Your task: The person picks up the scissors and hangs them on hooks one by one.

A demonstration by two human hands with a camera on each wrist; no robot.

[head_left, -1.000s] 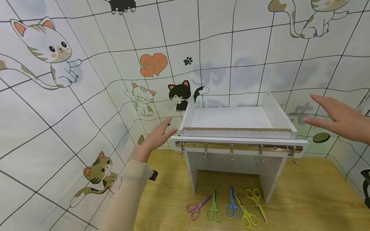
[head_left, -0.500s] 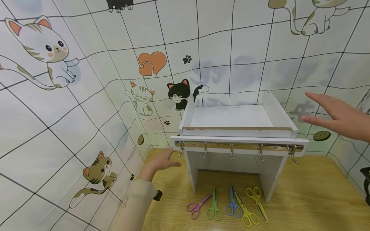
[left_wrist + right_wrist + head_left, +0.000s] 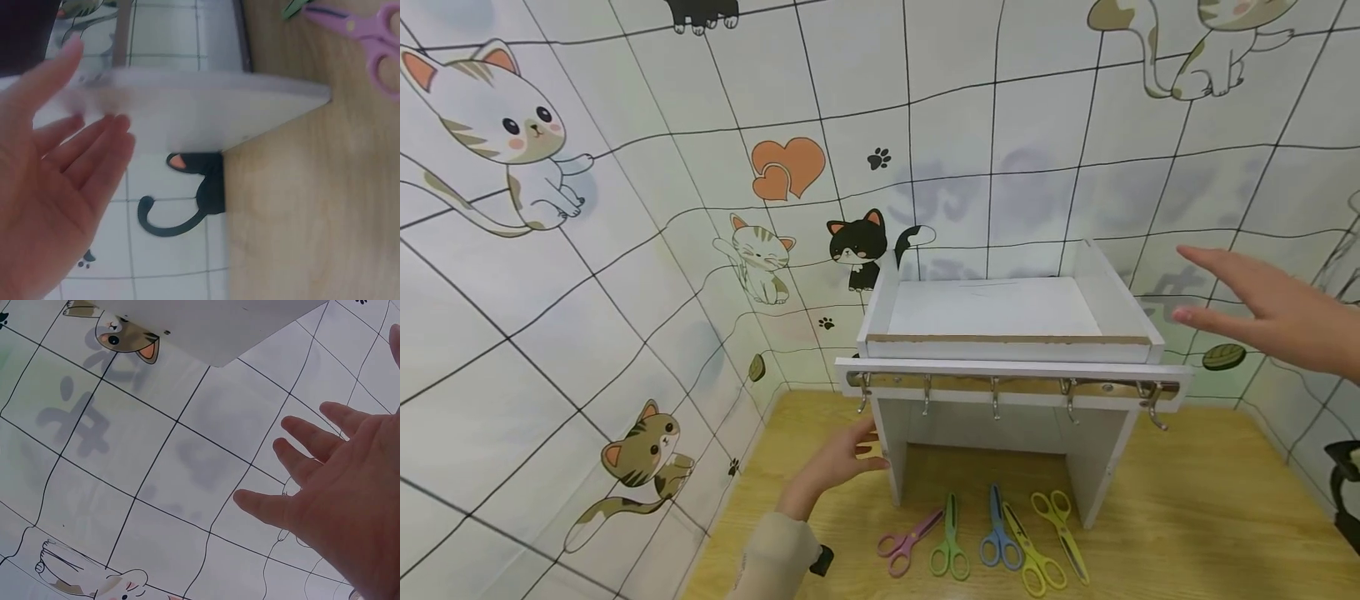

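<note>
A white shelf stand (image 3: 1011,367) with a raised tray top and a row of metal hooks (image 3: 996,398) along its front rail stands on the wooden table. My left hand (image 3: 837,460) is low at the outer face of its left side panel (image 3: 200,109), fingertips right at the panel and thumb apart. In the left wrist view the fingers (image 3: 106,153) are loosely extended. To the right of the tray, my right hand (image 3: 1273,310) is held up in the air, fingers stretched out, holding nothing. The right wrist view shows it apart from the shelf's white panel (image 3: 231,325).
Several scissors lie before the shelf's opening: pink (image 3: 910,542), green (image 3: 951,540), blue (image 3: 998,533) and two yellow pairs (image 3: 1062,529). A wall covering with cat drawings (image 3: 647,442) encloses the table (image 3: 1210,500) at the back and sides. A dark object (image 3: 1348,483) shows at the right edge.
My left hand has come down from beside the tray to the lower left side panel. The right hand has barely moved, drifting slightly left with the view. Shelf and scissors stay put.
</note>
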